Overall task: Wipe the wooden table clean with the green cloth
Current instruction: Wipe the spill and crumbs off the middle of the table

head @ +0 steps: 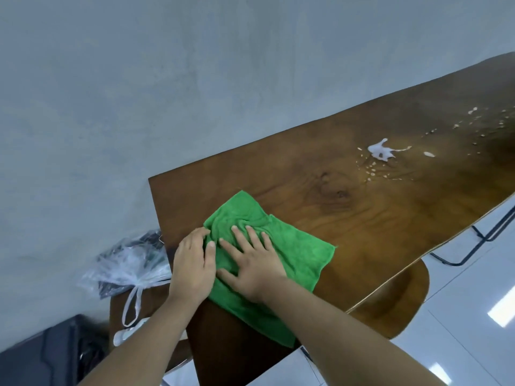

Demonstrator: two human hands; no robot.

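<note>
A green cloth [292, 254] lies spread on the near left end of the wooden table [376, 213]. My left hand [193, 263] rests on the cloth's left edge, fingers curled into the fabric. Flat on the cloth's middle lies my right hand [250, 260], its fingers spread. A white spill [380, 150] with small droplets around it sits farther along the table to the right, apart from the cloth. More white specks [479, 121] dot the far right of the tabletop.
A clear plastic bag [131, 263] with dark contents rests on a lower wooden surface left of the table. A wooden chair seat [398, 296] shows under the table's front edge. Black metal legs [485, 232] stand on white floor tiles at right. A grey wall runs behind.
</note>
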